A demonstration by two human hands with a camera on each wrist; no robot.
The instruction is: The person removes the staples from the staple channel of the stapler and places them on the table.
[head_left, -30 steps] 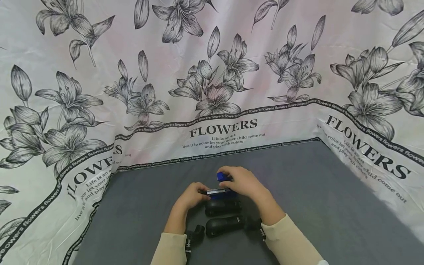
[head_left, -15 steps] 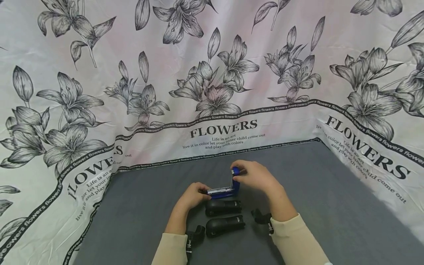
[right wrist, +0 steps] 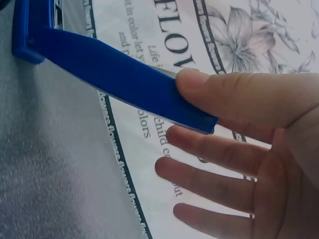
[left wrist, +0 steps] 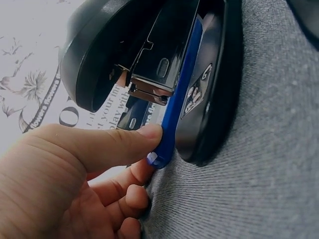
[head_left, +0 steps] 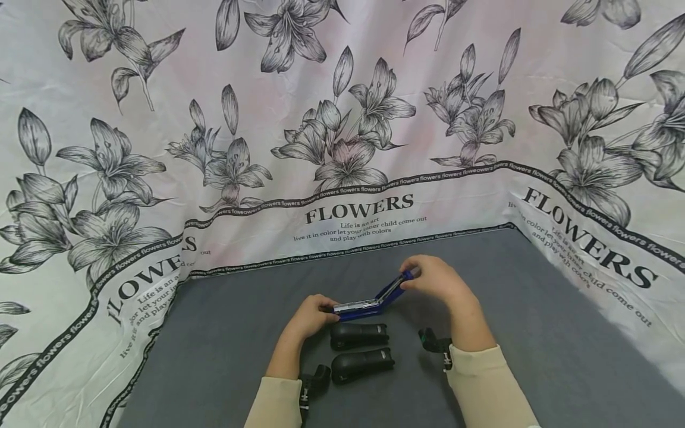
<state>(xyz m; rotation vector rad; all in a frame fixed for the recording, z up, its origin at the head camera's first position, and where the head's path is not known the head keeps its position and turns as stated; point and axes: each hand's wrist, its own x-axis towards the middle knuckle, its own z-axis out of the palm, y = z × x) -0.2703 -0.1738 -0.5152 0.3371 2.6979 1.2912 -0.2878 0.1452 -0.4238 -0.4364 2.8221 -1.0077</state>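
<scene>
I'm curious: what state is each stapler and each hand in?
Blue stapler: opened wide, top arm swung back, held at both ends.
Farther black stapler: not swung open, not held.
Nearer black stapler: not swung open, not held.
Left hand: pinching the blue base's tip.
Right hand: pinching the top arm's end.

one patterned cloth (head_left: 321,83), white with pinkish patches, grey-black lilies, slightly creased, enclosing left, back and right sides; dark lettered bands (head_left: 350,191) along its lower border, large "flowers" lettering (head_left: 360,208) between. one desk (head_left: 535,333), grey, fabric-textured surface. light: soft.
</scene>
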